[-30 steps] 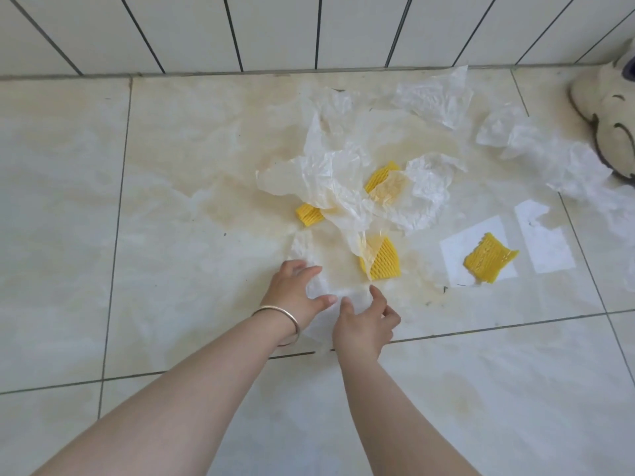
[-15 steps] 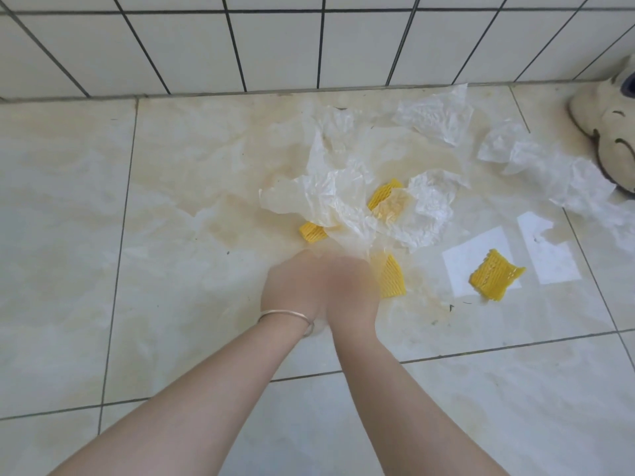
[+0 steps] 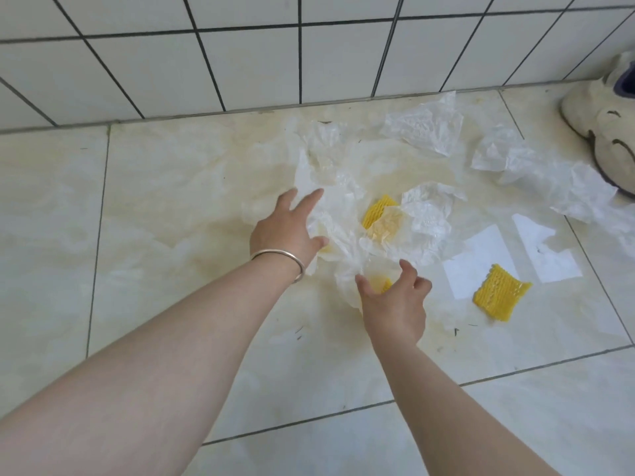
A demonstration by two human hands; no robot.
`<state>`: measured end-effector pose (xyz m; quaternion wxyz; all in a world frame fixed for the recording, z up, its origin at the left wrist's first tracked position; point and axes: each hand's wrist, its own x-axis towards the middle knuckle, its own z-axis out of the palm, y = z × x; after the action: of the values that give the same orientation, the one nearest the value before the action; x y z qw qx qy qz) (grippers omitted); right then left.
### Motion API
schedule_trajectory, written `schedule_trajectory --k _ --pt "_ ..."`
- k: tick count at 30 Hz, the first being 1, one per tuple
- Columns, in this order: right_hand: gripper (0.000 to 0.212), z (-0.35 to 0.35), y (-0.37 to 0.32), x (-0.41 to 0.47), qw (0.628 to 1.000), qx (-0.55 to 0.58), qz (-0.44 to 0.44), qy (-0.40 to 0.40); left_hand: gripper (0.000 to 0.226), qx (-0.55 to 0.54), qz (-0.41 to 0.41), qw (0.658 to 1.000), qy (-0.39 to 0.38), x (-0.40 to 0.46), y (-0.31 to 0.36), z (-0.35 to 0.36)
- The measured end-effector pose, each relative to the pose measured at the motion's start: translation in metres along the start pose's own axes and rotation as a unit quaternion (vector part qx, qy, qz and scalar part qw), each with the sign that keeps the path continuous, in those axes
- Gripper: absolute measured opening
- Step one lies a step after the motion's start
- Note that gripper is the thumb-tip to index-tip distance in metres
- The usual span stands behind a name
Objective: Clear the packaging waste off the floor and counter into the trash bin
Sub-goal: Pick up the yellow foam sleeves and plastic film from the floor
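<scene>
Crumpled white wrapping paper (image 3: 338, 197) lies in a heap on the beige floor tiles. Yellow foam nets are mixed in: one (image 3: 376, 211) sits half under the paper in the heap, and another (image 3: 500, 297) lies alone to the right. My left hand (image 3: 288, 228), with a bangle on its wrist, has its fingers spread and touches the left side of the heap. My right hand (image 3: 395, 300) curls thumb and fingers round a bunched fold of paper with a third yellow net (image 3: 380, 284) under it. No trash bin is in view.
More crumpled paper lies near the wall (image 3: 426, 128) and at the right (image 3: 556, 180). Two flat white sheets (image 3: 481, 255) (image 3: 544, 257) lie on the floor. A pale shoe (image 3: 611, 132) stands at the right edge. The tiled wall (image 3: 299, 63) closes off the far side.
Both hands left the near edge of the paper and pushed it forward over a yellow net. My left hand then moved up to the heap, and the view tilted up.
</scene>
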<state>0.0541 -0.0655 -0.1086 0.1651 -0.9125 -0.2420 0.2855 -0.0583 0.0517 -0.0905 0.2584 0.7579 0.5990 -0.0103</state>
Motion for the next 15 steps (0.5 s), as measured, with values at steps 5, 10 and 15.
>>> schedule_trajectory --k 5,10,15 --pt "0.08 0.019 0.01 -0.007 0.998 -0.053 0.003 -0.019 0.061 0.036 -0.009 0.999 -0.035 -0.004 -0.008 0.025" --pt "0.048 0.03 0.015 -0.011 0.993 -0.112 -0.032 -0.025 0.043 0.002 -0.035 0.999 -0.035 -0.014 -0.017 0.04" --pt "0.035 0.024 0.015 -0.014 0.996 -0.078 -0.025 -0.039 0.033 -0.117 -0.096 0.988 0.007 -0.022 -0.024 0.045"
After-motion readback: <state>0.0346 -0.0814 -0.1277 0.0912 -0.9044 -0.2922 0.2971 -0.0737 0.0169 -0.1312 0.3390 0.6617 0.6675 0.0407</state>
